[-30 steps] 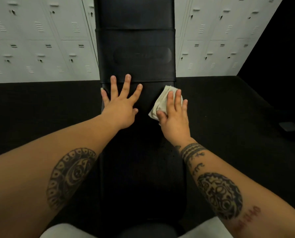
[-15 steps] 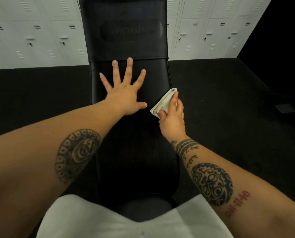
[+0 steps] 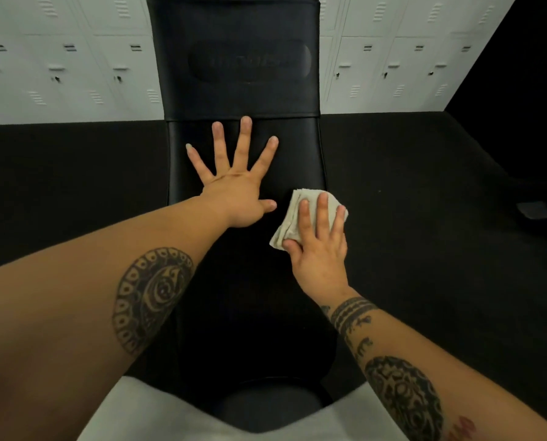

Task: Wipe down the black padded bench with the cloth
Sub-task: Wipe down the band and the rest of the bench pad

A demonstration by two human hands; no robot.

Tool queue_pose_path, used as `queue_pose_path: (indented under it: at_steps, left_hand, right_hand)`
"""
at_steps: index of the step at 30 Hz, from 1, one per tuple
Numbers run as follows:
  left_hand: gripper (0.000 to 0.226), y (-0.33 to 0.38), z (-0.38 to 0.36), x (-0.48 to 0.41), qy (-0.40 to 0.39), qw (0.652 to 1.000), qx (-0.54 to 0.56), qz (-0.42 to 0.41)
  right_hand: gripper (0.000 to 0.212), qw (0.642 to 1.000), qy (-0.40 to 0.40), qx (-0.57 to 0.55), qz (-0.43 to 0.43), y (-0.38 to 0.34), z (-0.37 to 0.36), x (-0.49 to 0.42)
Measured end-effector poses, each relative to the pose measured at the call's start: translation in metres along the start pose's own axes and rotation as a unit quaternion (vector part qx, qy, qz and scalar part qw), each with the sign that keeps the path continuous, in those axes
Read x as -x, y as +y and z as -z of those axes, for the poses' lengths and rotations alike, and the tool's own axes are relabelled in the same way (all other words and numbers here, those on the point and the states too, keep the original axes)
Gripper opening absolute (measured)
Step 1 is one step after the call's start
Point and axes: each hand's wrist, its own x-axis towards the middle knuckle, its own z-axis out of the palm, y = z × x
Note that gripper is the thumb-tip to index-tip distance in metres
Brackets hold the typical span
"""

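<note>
The black padded bench (image 3: 243, 300) runs away from me down the middle of the view, with a raised back pad (image 3: 238, 58) at its far end. My left hand (image 3: 234, 186) lies flat on the seat pad with its fingers spread wide. A folded off-white cloth (image 3: 297, 214) sits near the bench's right edge. My right hand (image 3: 321, 246) presses down on the cloth with straight fingers, the thumb at the cloth's near corner. Most of the cloth's right half is hidden under those fingers.
Dark carpet (image 3: 424, 233) covers the floor on both sides of the bench. A wall of white lockers (image 3: 59, 58) stands behind it. A small dark flat object (image 3: 534, 210) lies on the floor at the far right. My light-coloured shorts (image 3: 132, 415) show at the bottom.
My right hand went from the bench's right edge with the cloth tilted up to lying flat on top of it on the pad. My left hand stayed spread on the seat.
</note>
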Motion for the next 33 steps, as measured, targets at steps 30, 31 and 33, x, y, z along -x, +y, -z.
queue_pose_path:
  at_steps: [30, 31, 33]
  left_hand:
    - [0.101, -0.005, -0.018, -0.004, 0.118, 0.993, -0.016, -0.026]
    - [0.100, -0.005, -0.020, -0.006, 0.130, 0.991, -0.018, -0.028]
    - [0.099, -0.006, -0.025, -0.007, 0.151, 0.988, -0.019, -0.033]
  right_hand:
    - [0.065, 0.995, 0.099, -0.019, -0.019, -0.023, 0.016, -0.057]
    - [0.065, 0.994, 0.105, -0.024, -0.024, -0.022, 0.015, -0.056]
    - [0.066, 0.992, 0.120, -0.033, -0.015, -0.019, 0.014, -0.055]
